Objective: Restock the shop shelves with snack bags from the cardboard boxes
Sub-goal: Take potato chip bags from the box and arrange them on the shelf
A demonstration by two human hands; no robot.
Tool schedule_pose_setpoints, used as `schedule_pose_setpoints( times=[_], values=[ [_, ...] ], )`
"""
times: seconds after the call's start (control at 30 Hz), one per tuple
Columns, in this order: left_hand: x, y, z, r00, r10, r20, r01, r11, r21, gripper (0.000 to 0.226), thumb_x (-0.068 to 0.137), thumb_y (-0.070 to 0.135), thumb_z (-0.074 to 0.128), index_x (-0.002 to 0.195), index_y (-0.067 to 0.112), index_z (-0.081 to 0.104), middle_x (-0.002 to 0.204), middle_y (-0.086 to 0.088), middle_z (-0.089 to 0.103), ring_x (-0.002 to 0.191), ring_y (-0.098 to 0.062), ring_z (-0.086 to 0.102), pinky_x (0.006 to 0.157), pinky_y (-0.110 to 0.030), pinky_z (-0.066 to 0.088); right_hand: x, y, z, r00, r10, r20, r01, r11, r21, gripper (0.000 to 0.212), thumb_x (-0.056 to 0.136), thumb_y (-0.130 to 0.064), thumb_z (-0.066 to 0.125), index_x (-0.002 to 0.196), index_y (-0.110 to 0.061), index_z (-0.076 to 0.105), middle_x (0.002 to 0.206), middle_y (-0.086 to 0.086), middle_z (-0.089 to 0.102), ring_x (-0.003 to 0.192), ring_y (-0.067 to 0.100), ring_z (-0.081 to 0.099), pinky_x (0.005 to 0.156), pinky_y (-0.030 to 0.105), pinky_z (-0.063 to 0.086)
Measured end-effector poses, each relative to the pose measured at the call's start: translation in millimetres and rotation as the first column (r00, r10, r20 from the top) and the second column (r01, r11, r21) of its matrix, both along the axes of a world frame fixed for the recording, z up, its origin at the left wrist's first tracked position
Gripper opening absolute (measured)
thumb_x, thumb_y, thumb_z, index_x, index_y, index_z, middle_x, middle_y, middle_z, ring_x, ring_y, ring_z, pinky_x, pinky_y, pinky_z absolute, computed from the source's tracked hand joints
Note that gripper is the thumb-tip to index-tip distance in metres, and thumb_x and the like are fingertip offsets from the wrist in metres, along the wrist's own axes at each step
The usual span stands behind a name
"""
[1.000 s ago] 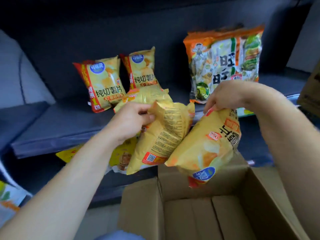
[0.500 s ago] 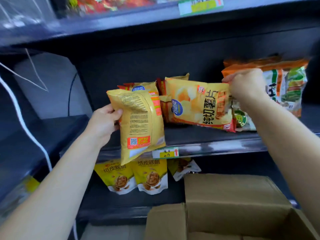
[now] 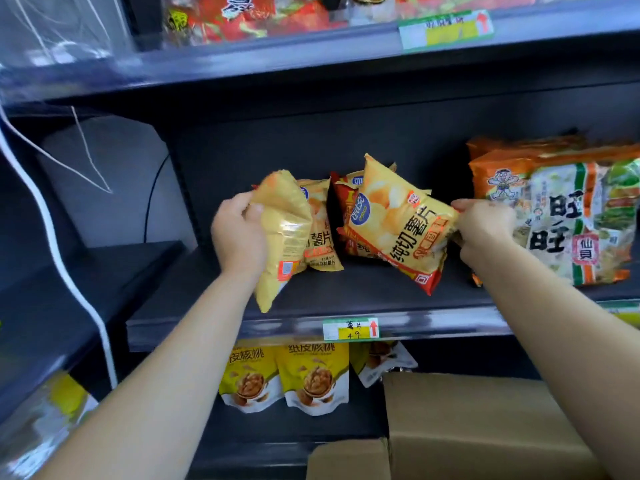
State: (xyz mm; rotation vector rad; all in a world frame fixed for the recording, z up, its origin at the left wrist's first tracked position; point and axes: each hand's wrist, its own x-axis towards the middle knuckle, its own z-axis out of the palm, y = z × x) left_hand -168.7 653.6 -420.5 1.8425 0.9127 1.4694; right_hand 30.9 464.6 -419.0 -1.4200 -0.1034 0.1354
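At the middle shelf (image 3: 311, 303), a left hand (image 3: 239, 233) and right hand (image 3: 485, 226) each clutch a potato chip bag (image 3: 284, 233) (image 3: 398, 223) in front of two already shelved; ample shelf space remains, cardboard box (image 3: 485, 427) below.

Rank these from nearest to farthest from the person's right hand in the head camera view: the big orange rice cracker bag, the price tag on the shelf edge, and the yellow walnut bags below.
From the right hand:
1. Big orange rice cracker bag, just to its right on the same shelf.
2. Price tag, lower left on the shelf edge.
3. Yellow walnut bags, one shelf down, further left.
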Motion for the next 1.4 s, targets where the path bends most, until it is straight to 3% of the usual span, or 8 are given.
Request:
schedule_pose_setpoints(
  times=[0.2,0.43,0.6,0.77,0.87,1.0,1.1,1.4],
  values=[
    [33,-16,-29,0.945,-0.082,-0.317,0.110,0.991,0.072,0.036,0.089,0.024,0.063,0.125,0.020,0.061,0.126,-0.003,0.049,0.118,-0.025,0.045,0.101,-0.044,0.041,-5,14,-21,0.952,0.109,-0.287,-0.001,0.937,0.351,0.034,0.090,0.009,0.047,0.121,0.003,0.061,0.064,0.009,0.061,0.051,0.015,0.057,0.060,0.030,0.049],
    [20,-8,-32,0.886,-0.416,-0.206,0.360,0.896,-0.258,0.064,0.085,0.019,0.066,0.143,0.020,0.038,0.140,0.004,0.034,0.120,-0.009,0.044,0.084,-0.016,0.041,2,18,-37,0.954,0.125,-0.272,-0.034,0.948,0.316,0.041,0.093,0.012,0.034,0.123,0.001,0.059,0.082,0.010,0.061,0.064,0.016,0.059,0.054,0.026,0.048],
    [10,25,-43,0.745,-0.553,-0.372,0.334,0.793,-0.509,0.119,0.057,0.055,0.084,0.150,0.034,0.012,0.149,0.005,0.034,0.131,-0.018,0.041,0.109,-0.036,0.035,0,13,-42,0.959,0.120,-0.257,-0.038,0.952,0.304,0.026,0.088,0.011,0.039,0.087,0.001,0.063,0.077,0.011,0.060,0.073,0.023,0.061,0.057,0.028,0.051],
    [22,33,-52,0.730,-0.583,-0.357,0.340,0.762,-0.551,0.115,0.059,0.048,0.085,0.149,0.030,0.016,0.138,0.006,0.047,0.119,-0.017,0.052,0.099,-0.032,0.041,2,10,-46,0.977,0.192,-0.090,-0.166,0.957,0.239,0.022,0.087,-0.029,0.067,0.079,-0.010,0.060,0.072,0.002,0.070,0.070,0.016,0.066,0.072,0.032,0.055],
    [28,33,-50,0.716,-0.552,-0.428,0.301,0.796,-0.525,0.112,0.051,0.051,0.085,0.145,0.025,0.030,0.130,0.005,0.055,0.114,-0.017,0.057,0.098,-0.034,0.046,8,12,-55,0.959,0.278,0.055,-0.280,0.960,0.029,0.028,0.078,-0.040,0.074,0.076,-0.012,0.067,0.073,0.001,0.074,0.082,0.020,0.069,0.084,0.033,0.052],
    [30,26,-45,0.716,-0.532,-0.452,0.314,0.824,-0.471,0.050,0.070,0.034,0.080,0.114,0.026,0.059,0.110,0.004,0.067,0.100,-0.016,0.063,0.090,-0.032,0.050,24,19,-72,0.964,0.243,0.108,-0.219,0.955,-0.198,0.078,0.040,-0.073,0.076,0.095,-0.019,0.065,0.116,0.009,0.062,0.096,0.022,0.067,0.092,0.038,0.052],
    [27,22,-40,0.780,-0.465,-0.417,0.299,0.864,-0.404,0.036,0.071,0.038,0.077,0.102,0.026,0.062,0.102,0.005,0.069,0.094,-0.016,0.064,0.090,-0.038,0.052,33,23,-79,0.975,0.201,0.094,-0.173,0.954,-0.243,0.073,0.038,-0.078,0.072,0.086,-0.023,0.062,0.095,0.003,0.071,0.111,0.029,0.058,0.095,0.047,0.049],
    [44,0,-51,0.949,0.107,-0.296,-0.165,0.970,-0.181,0.085,0.071,0.057,0.072,0.126,0.003,0.035,0.132,-0.013,0.036,0.125,-0.032,0.037,0.095,-0.044,0.042,21,36,-85,0.983,0.115,0.142,-0.063,0.944,-0.324,0.056,0.075,-0.063,0.060,0.109,-0.020,0.045,0.080,-0.008,0.061,0.099,0.031,0.064,0.095,0.053,0.045]
  ],
)
